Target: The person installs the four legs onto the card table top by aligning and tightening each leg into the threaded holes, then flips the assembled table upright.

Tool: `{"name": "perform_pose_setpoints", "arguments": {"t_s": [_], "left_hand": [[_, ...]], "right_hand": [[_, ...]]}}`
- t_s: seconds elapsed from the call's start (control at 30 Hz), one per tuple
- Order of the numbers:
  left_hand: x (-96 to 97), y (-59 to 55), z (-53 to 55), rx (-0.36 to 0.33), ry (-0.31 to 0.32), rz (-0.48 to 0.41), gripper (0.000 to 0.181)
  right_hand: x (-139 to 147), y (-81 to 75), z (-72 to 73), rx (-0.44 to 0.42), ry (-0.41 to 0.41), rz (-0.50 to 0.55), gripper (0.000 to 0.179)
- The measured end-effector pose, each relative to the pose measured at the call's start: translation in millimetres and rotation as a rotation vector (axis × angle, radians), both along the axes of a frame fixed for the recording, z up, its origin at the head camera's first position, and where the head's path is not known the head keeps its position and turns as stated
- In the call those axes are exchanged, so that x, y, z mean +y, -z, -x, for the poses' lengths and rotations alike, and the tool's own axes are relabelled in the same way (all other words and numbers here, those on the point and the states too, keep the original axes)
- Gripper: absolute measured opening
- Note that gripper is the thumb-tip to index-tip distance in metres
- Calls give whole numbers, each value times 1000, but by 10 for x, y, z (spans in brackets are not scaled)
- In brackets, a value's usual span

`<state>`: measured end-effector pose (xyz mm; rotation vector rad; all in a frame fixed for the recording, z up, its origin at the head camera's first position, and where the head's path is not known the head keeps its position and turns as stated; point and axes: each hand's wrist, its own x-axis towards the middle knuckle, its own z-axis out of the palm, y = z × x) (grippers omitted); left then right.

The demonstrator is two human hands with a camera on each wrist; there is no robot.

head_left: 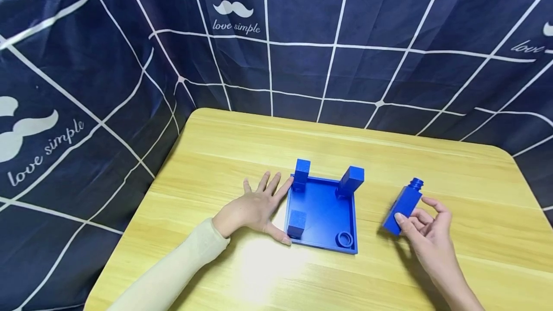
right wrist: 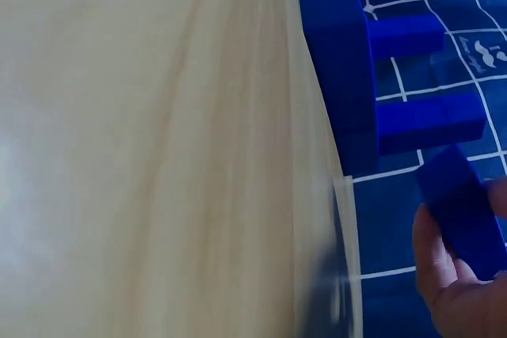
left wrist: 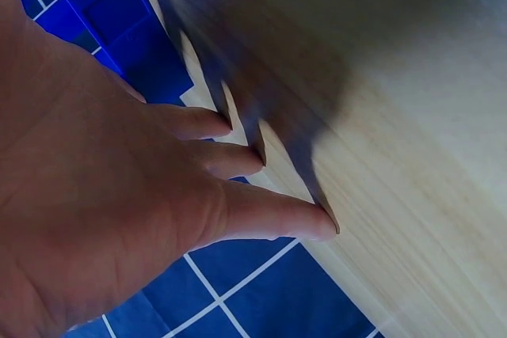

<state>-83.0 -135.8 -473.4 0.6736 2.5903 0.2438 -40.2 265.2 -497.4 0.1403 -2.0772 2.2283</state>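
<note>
On the table lies a blue square tray-like panel (head_left: 321, 210) with a raised rim. Three blue square posts stand at its corners: back left (head_left: 302, 169), back right (head_left: 352, 180) and front left (head_left: 296, 223). Its front right corner shows a round threaded socket (head_left: 344, 239). My left hand (head_left: 259, 208) rests at the panel's left edge with fingers spread, index finger and thumb touching the rim. To the right of the panel, my right hand (head_left: 432, 234) pinches a loose blue square post (head_left: 402, 209) above the table, tilted, its threaded end pointing up and away.
The light wood table (head_left: 224, 143) has rounded corners. A dark blue curtain (head_left: 302, 71) with white grid lines hangs behind it and along the left side. Bright glare lies on the table in front of the panel.
</note>
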Motion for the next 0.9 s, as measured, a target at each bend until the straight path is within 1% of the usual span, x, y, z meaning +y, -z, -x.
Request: {"name": "perform_pose_setpoints", "arguments": {"t_s": [0.07,0.13,0.23,0.3,0.37,0.43,0.47,0.53,0.63,0.7,0.77,0.87,0.9], "left_hand": [[4,3,0,7,3,1,152],[10,1,1,12,7,4,152],[20,-7,2,13,9,5,152],[26,-17,0,11,8,8,152],[29,-19,0,11,6,6,152],[33,-22,-1,10,5,3,152],[35,-24,-2,10,4,3,152],[38,-26,-7,6,0,1,152],[42,-23,-13,3,-1,-4,152],[41,-14,-14,2,-1,-9,152],[38,-6,-15,3,-4,-16,152],[34,-6,-16,3,-9,-21,152],[34,-8,-16,3,-10,-23,152]], "right_hand": [[-13,-19,-13,41,10,29,60],[-15,-42,-24,77,13,25,58],[2,-82,-29,91,24,23,57],[28,-108,-29,71,11,85,59],[69,-128,-27,27,-10,174,58],[115,-144,-18,-5,-52,261,57],[137,-149,-11,-14,-81,299,56],[184,-151,9,-12,-166,382,54],[242,-144,40,26,-340,534,57],[275,-131,60,39,-476,693,59],[289,-120,79,32,-581,844,62],[280,-125,96,16,-690,1037,70],[270,-129,99,20,-713,1070,73]]}}
